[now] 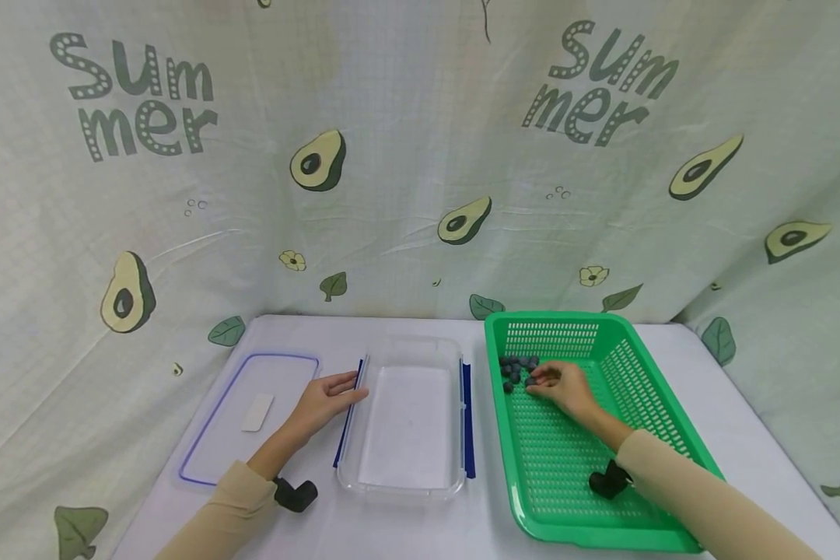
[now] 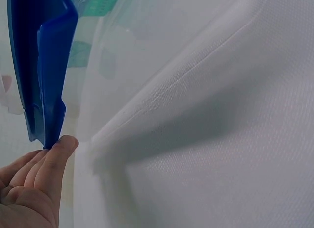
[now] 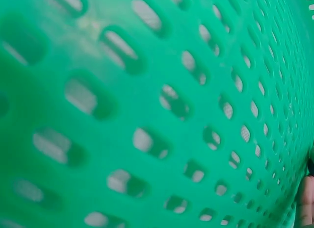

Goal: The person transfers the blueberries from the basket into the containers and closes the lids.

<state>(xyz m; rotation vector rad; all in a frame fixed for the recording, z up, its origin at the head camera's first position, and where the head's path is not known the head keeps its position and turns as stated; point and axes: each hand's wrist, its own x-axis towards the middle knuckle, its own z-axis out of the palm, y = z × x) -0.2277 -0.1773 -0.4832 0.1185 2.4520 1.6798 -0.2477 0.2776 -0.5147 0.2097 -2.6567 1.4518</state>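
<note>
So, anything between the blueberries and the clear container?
Yes: beside the blueberries, the green basket's left wall, then the blue right flap of the clear container. Nothing visible covers the container; the lid lies to its left.

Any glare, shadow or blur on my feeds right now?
Head: fairly even light, though the clear container blends into the white tabletop; left wrist: a broad grey shadow mid-frame; right wrist: pale glare upper left on the green basket, whose nearest holes look blurred.
</note>
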